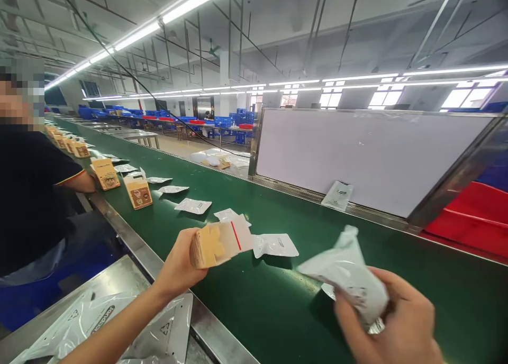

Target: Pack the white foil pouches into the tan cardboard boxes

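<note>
My left hand (180,261) is wrapped round a small cardboard box (212,246), tilted over the belt with its white flap and red strip pointing right. On the right, my right hand (397,316) grips a white plastic pouch (353,274), slightly blurred, held above the green conveyor belt (273,295). Part of another pale packet shows beneath it. Flat white pouches lie on the belt beyond the box, the closest being a printed pouch (275,245). Under my left forearm, several larger white printed bags (159,327) rest on a metal surface.
Two upright boxes, an orange one (105,174) and a brown-and-white one (137,190), stand on the belt, with more behind. A co-worker (32,194) sits at left. A white panel (357,157) borders the far side; a packet (337,196) leans there. Red bins (472,221) stand at right.
</note>
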`<state>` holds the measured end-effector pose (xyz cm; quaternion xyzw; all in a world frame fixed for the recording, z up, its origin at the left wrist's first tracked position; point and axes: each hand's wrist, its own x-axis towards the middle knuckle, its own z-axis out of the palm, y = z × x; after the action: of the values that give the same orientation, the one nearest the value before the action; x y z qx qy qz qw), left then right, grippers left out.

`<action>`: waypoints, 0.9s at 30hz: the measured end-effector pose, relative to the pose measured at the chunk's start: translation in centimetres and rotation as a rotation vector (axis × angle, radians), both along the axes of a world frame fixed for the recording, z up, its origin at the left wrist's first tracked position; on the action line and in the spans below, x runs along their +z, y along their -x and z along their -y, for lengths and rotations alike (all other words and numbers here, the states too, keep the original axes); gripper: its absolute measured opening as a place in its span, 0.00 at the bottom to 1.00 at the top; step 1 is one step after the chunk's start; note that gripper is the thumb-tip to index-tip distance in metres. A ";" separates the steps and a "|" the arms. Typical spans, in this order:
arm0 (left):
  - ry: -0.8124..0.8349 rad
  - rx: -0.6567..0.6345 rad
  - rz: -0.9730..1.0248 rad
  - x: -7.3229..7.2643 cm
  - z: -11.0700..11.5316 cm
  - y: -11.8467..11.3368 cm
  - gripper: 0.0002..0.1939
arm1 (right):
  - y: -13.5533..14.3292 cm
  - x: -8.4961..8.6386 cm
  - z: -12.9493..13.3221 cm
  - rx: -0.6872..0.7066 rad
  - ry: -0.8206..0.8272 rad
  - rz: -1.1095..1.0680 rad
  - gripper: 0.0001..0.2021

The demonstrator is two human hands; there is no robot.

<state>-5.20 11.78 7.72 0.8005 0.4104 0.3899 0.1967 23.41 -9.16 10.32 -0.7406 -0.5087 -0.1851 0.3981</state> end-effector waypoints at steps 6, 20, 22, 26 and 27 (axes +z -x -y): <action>-0.310 -0.040 -0.002 0.3 6.2 -3.5 0.31 | 8.5 2.6 -3.6 0.351 -0.337 0.409 0.14; -0.484 -0.357 -0.085 -2.5 9.5 -6.6 0.35 | 7.1 1.3 -1.2 0.871 0.386 -0.106 0.27; -0.388 -0.404 -0.129 -2.5 9.1 -6.4 0.39 | 6.7 1.8 -0.2 0.761 0.335 -0.177 0.24; -0.183 -0.369 -0.197 -1.7 7.1 -5.5 0.38 | 3.2 3.0 4.1 0.350 0.134 -0.053 0.09; -0.119 -0.332 -0.219 -1.4 6.4 -5.2 0.36 | 1.7 3.3 5.5 0.229 0.083 0.029 0.06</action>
<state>0.00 5.34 6.28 0.9050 0.2680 0.2863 0.1647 21.72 -14.68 13.58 -0.6908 -0.6029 -0.1280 0.3781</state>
